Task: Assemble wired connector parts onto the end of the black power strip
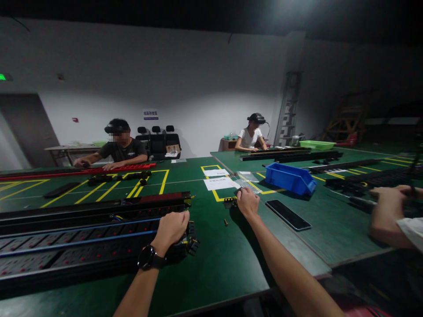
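Note:
My left hand [172,231], with a black watch [148,257] on its wrist, is closed at the right end of a long black strip unit [82,237] with blue edges and red dots. Its fingertips are hidden, so what it grips is not visible. Small black connectors [192,244] stick out beyond that end. My right hand [247,202] is closed near the table's middle, a small dark item at its fingertips that I cannot make out. Just left of it lies a small black block [230,202]. A brass-coloured screw [226,222] rests below on the green table [224,273].
A black phone [288,215] lies right of my right hand, with a blue bin [290,178] behind it. Paper sheets [219,183] lie ahead. Two people [120,145] work across the table; another person's arm [386,215] reaches in at right. Long black parts [291,154] lie farther back.

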`<action>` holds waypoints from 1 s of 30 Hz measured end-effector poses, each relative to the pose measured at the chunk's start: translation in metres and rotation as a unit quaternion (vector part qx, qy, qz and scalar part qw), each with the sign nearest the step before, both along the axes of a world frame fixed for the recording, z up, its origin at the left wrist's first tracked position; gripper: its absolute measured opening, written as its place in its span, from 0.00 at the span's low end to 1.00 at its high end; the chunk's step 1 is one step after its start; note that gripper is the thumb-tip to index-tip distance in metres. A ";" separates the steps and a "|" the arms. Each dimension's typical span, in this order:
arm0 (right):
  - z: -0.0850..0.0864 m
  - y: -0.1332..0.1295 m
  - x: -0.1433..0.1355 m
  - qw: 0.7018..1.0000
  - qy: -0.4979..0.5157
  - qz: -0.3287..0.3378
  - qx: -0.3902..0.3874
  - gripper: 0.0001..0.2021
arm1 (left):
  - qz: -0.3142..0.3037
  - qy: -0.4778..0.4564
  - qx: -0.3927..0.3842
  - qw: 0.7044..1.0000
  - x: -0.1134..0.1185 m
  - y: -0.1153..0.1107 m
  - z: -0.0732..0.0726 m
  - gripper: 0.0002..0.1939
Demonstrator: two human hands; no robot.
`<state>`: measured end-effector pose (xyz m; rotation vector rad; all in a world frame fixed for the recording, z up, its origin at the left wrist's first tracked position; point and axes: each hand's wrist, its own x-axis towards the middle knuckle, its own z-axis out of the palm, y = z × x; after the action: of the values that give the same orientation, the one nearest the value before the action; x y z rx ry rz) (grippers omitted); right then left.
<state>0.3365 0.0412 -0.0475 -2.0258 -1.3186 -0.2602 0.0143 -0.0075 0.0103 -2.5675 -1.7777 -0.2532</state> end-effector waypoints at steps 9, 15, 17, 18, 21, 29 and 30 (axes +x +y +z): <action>0.007 -0.005 -0.015 0.989 0.040 0.121 0.080 0.17 | -0.009 0.002 0.005 1.000 0.000 -0.001 0.002 0.33; 0.002 -0.006 -0.047 0.970 0.009 0.241 0.020 0.13 | -0.005 0.004 0.005 1.000 0.000 0.000 0.002 0.33; 0.000 -0.007 -0.053 0.969 -0.006 0.246 -0.012 0.13 | -0.006 0.001 0.005 1.000 0.000 0.000 0.001 0.33; 0.000 -0.007 -0.055 0.969 -0.013 0.244 -0.029 0.14 | -0.007 -0.001 0.005 1.000 0.000 0.000 0.001 0.33; 0.004 -0.011 -0.058 0.970 -0.031 0.230 -0.073 0.14 | -0.006 -0.002 0.002 1.000 0.000 0.000 0.002 0.33; 0.028 -0.033 -0.051 0.963 -0.058 0.181 -0.190 0.18 | 0.004 0.002 0.007 1.000 0.002 0.000 0.002 0.32; 0.028 -0.035 -0.049 0.957 -0.054 0.186 -0.216 0.20 | 0.003 -0.002 0.008 1.000 0.002 -0.001 0.002 0.31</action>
<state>0.2873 0.0059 -0.0195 -2.0701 -1.9261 0.1024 0.0167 -0.0082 0.0122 -2.5519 -1.7779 -0.2716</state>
